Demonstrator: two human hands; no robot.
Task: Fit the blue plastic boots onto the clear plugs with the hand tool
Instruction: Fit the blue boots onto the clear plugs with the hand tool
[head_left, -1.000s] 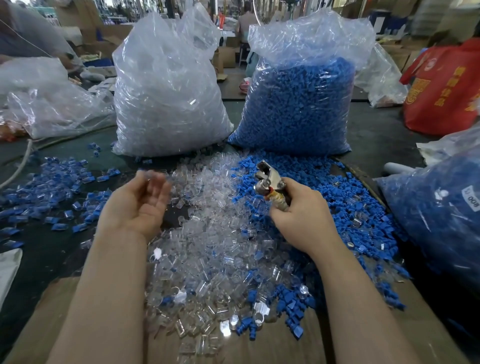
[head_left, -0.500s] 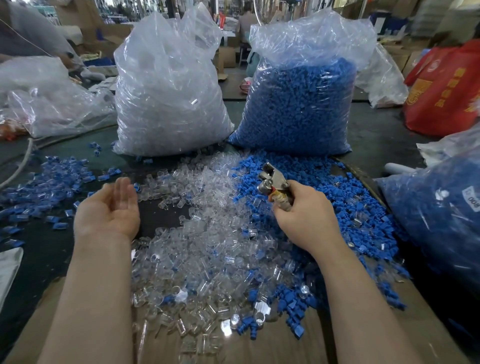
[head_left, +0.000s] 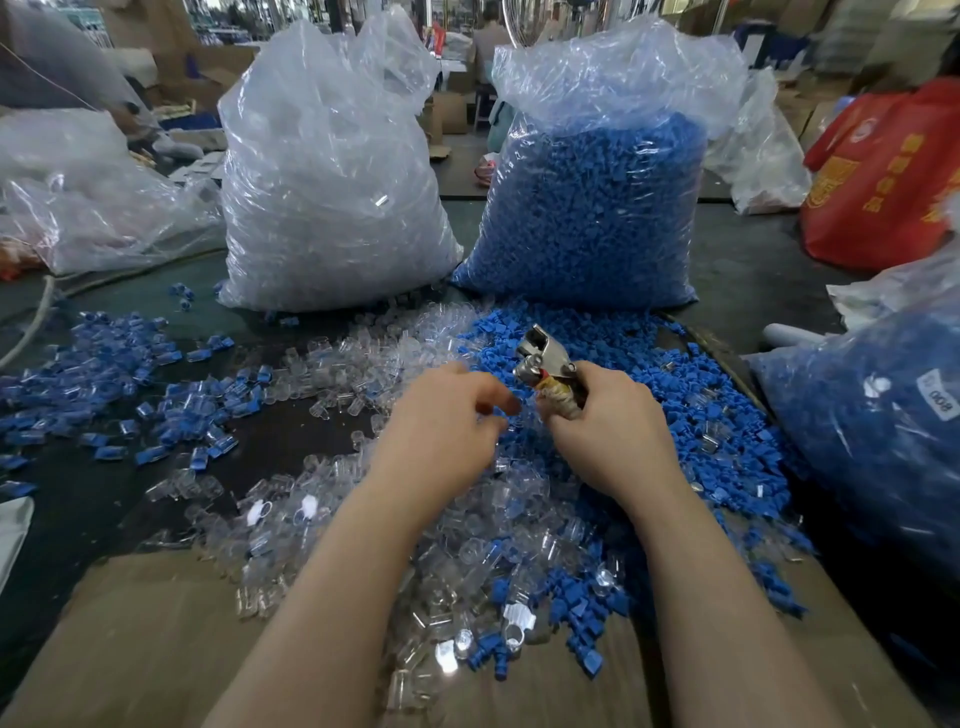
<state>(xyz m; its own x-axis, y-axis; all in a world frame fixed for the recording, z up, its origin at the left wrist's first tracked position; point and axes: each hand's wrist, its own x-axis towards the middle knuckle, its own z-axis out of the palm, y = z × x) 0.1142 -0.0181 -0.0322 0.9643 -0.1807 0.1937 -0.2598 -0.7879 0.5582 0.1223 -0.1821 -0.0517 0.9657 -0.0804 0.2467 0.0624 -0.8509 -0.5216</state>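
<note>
Blue boots lie heaped toward the desk's right edge, clear plugs piled mid-desk under both forearms. Right hand grips the hand tool, metal head up. Left hand hovers just beside it, fingers curled; whether they pinch anything is blurred.

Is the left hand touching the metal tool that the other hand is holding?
Apart. The head view shows blue pieces in a gap between the left hand's fingertips and the hand tool, which the right hand grips.
</note>
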